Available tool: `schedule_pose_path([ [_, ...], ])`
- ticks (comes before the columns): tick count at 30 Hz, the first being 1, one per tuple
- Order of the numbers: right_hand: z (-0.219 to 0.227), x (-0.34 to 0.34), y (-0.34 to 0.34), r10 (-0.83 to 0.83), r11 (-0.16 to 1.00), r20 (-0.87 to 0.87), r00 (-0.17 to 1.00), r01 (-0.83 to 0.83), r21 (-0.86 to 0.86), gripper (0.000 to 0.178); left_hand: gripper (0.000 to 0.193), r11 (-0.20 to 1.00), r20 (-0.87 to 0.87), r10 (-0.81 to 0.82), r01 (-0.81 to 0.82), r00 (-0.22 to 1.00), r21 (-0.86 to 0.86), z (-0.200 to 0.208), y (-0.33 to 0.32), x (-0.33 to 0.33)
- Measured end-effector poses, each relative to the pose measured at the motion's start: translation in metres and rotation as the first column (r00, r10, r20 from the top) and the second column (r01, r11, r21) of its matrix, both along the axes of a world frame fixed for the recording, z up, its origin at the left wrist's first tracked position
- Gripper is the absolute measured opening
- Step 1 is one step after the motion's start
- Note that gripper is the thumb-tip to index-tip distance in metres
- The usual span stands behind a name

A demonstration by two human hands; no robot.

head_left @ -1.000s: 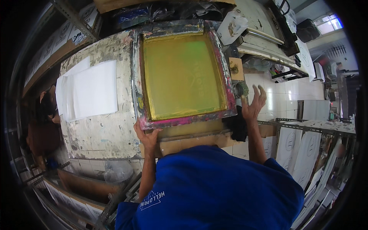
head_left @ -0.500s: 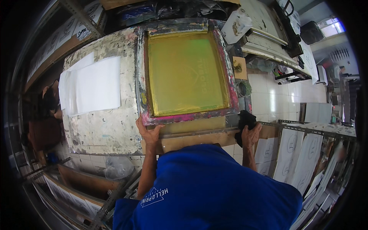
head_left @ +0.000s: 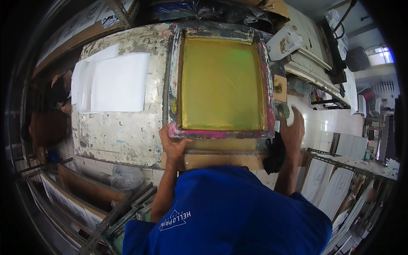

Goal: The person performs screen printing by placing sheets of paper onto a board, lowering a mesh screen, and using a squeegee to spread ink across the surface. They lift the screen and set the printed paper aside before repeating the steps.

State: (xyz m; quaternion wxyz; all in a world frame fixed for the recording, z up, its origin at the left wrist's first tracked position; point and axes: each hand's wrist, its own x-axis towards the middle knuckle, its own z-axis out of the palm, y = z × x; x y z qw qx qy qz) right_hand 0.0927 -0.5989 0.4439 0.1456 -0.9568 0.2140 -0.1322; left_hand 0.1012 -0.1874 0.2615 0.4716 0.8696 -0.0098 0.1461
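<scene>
Yellow mesh of the screen-printing frame (head_left: 222, 83): our left hand (head_left: 172, 144) grips its near corner; right hand (head_left: 292, 129) hovers spread. We should steady both corners evenly.

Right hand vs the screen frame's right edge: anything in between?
Nothing visible. The right hand hangs open just off the near right corner of the screen frame, apart from it, with only the floor seen past it. A dark rag lies below the hand, not between. The left hand grips the near left corner.
</scene>
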Motion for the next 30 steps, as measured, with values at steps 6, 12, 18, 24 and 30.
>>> schedule_pose_path([
  [6,-0.05,0.212,0.044,0.519,0.855,0.16,0.84,-0.509,-0.102,0.08,0.123,1.0,-0.039,-0.013,0.012,0.999,-0.021,0.01,-0.004,0.002],
  [12,-0.091,0.372,0.068,0.56,0.719,-0.092,0.824,-0.538,-0.44,0.087,0.124,0.998,-0.075,-0.037,0.033,0.996,-0.059,0.006,-0.001,0.0],
  [18,-0.076,0.411,0.056,0.708,0.676,-0.195,0.678,-0.731,-0.088,0.057,0.123,0.993,-0.102,-0.026,0.014,0.994,-0.116,0.005,-0.002,-0.003],
  [24,-0.097,0.398,0.06,0.714,0.662,0.006,0.7,-0.673,-0.329,0.045,0.123,0.99,-0.113,-0.028,0.012,0.993,-0.141,0.008,-0.004,0.0],
  [30,-0.099,0.335,0.087,0.69,0.703,0.085,0.719,-0.638,-0.316,0.035,0.123,0.986,-0.138,-0.008,-0.015,0.99,-0.164,0.008,-0.004,-0.003],
])
